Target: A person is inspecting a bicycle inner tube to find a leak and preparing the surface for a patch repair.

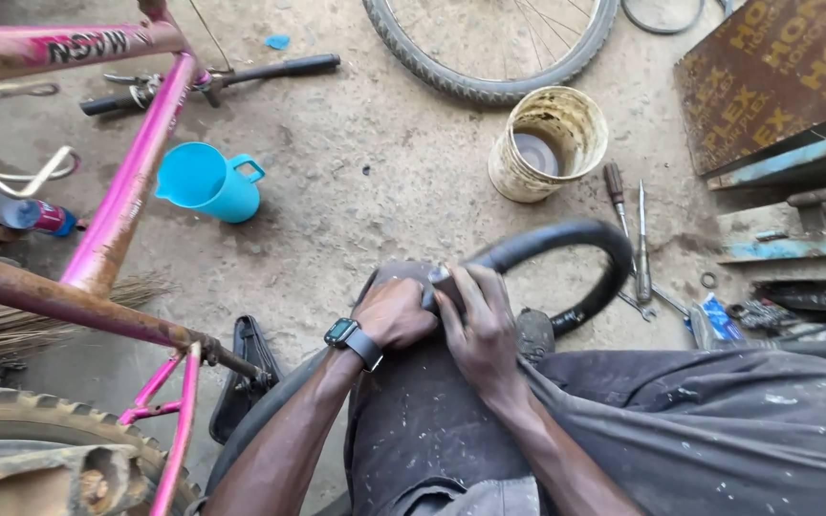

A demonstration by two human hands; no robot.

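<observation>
Pressing down together on the raised knee, both hands clamp a black inner tube (566, 250). Left hand (396, 312), smartwatch (341, 333) on the wrist, is fisted over the tube's near end; right hand (478, 320) lies touching it, fingers closed over the same spot. From there the tube arcs away up and rightward, looping back down beside the knee. Leftward: pink bicycle frame (131, 182), blue plastic jug (205, 180) on the concrete floor (356, 182), black saddle (241, 373) below. Ahead: bicycle wheel (489, 57), stained bucket (547, 143). Right of the tube's curve: screwdrivers (628, 225), spanner, scattered bits. Nothing lies between the hands and the tube.
</observation>
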